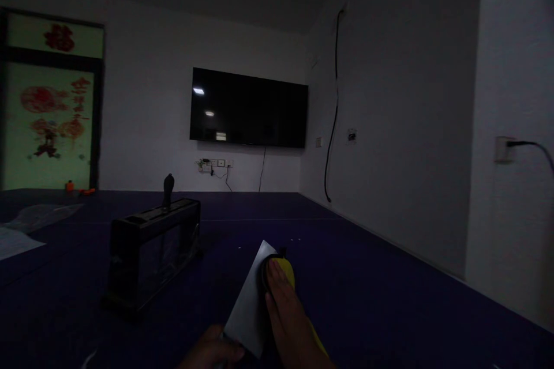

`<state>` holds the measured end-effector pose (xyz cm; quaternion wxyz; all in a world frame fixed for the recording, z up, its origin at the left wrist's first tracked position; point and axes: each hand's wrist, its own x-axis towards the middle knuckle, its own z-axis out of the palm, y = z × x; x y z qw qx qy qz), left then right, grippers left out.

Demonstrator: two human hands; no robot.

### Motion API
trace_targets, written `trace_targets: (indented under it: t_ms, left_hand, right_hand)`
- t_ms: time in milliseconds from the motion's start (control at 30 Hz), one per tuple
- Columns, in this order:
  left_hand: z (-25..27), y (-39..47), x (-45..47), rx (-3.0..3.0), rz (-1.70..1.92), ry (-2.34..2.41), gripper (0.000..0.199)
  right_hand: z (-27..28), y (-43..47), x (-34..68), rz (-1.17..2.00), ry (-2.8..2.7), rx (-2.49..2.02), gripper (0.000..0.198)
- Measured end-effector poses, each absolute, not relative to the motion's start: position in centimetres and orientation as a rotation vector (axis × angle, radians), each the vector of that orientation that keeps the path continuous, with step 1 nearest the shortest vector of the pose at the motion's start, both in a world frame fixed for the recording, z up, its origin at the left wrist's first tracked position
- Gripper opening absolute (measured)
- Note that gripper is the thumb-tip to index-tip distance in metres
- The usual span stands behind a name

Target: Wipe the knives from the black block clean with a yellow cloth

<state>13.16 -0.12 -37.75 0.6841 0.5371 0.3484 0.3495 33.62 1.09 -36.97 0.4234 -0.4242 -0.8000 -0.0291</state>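
Observation:
A flat, pale grey, blade-like plate (247,314) slants up from the bottom centre, its narrow corner pointing away from me. My left hand (212,351) grips its lower end, thumb laid over the near edge. Against the plate's right side rests a yellow-and-black tool (285,268) with a rounded dark front; its exact kind is hard to make out in the dim light. My right hand (288,317) is closed over this tool, fingers together and pointing forward. Much of the tool's body lies hidden under that hand.
On the purple surface (372,300), a black frame-like device (156,230) with an upright knob handle stands to the left. Clear plastic (43,216) and a white sheet (17,242) lie farther left. Small orange items (86,191) sit at the far edge. A cable (335,109) hangs on the right wall.

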Motion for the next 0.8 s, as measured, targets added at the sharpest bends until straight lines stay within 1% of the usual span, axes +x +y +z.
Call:
trace_targets:
  t_ms: [300, 600, 733, 800]
  left_hand:
    - [-38.2, 0.7, 13.6, 1.179, 0.815, 0.787, 0.02]
    - [-40.1, 1.5, 13.7, 1.224, 0.776, 0.774, 0.02]
    - [-40.8, 1.8, 14.4, 1.233, 0.819, 0.769, 0.02]
    - [-40.4, 1.6, 14.3, 1.205, 0.801, 0.762, 0.016]
  right_hand:
    - [-37.0, 0.9, 33.4, -0.114, -2.199, -1.006, 0.049]
    - [-38.1, 2.0, 33.3, -0.123, -1.937, -1.122, 0.052]
    - [-38.6, 2.9, 33.8, -0.136, -1.854, -1.118, 0.053]
    - [-38.7, 3.1, 33.9, -0.133, -1.832, -1.108, 0.052]
